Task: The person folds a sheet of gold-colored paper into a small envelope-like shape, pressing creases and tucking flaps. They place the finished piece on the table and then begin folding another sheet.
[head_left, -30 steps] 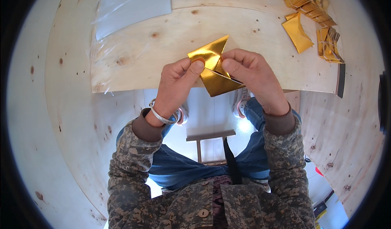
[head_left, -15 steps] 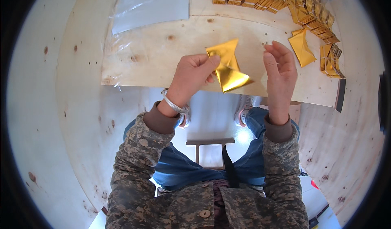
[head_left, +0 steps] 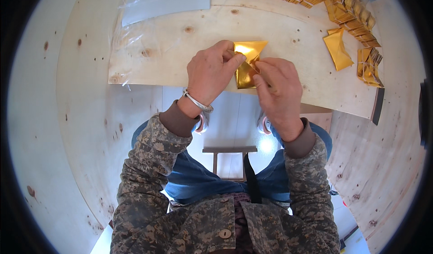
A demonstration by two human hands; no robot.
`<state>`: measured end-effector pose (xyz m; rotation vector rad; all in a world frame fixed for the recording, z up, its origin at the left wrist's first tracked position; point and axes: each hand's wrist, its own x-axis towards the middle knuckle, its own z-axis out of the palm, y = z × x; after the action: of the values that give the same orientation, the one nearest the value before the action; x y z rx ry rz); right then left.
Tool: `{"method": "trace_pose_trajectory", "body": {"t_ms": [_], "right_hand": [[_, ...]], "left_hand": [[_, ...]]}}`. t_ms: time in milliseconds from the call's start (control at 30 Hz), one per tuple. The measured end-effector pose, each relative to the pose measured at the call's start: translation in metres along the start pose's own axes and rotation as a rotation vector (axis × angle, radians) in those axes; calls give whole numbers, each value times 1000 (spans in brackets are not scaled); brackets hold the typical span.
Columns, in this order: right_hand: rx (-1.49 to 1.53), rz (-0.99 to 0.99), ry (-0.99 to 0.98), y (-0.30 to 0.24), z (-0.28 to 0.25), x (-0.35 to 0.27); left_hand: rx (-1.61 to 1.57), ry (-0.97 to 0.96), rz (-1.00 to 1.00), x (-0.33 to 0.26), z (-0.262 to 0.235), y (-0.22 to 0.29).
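A shiny gold foil paper (head_left: 247, 75), partly folded, is held up over the near edge of the wooden table. My left hand (head_left: 211, 66) pinches its left side between thumb and fingers. On the other side, my right hand (head_left: 280, 84) has its thumb and forefinger closed on the paper's right edge, close to the fold. Fingers cover parts of the paper, so its full folded shape is hidden. A folded gold paper piece (head_left: 337, 50) lies on the table to the right of my hands.
Banded bundles of folded gold paper (head_left: 345, 12) line the far right, with another bundle (head_left: 369, 66) near the right corner. A pale sheet in clear plastic (head_left: 167, 1) lies at the far left of the wooden table (head_left: 189, 51). Below is a stool-like frame (head_left: 229, 149).
My right hand has moved left from beside the paper and now grips its edge. The lower flap, which stuck out to the right, is now drawn in and the paper looks narrower.
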<state>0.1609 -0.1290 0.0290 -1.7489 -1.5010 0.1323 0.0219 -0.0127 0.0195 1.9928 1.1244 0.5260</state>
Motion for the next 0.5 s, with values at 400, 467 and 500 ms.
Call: {"method": "trace_pose_trajectory", "body": {"t_ms": [400,467,500], "right_hand": [[-142,-87,-110,-3,14,-7],[-152,-92,-116,-4,15,-6],[-152,-95,-120,-4,15,-5]], "left_hand": [[153,75,74,-1,-2,-11],[120,100,137,0,-3,-14],[104,102,155,-1,-4,-14]]}}
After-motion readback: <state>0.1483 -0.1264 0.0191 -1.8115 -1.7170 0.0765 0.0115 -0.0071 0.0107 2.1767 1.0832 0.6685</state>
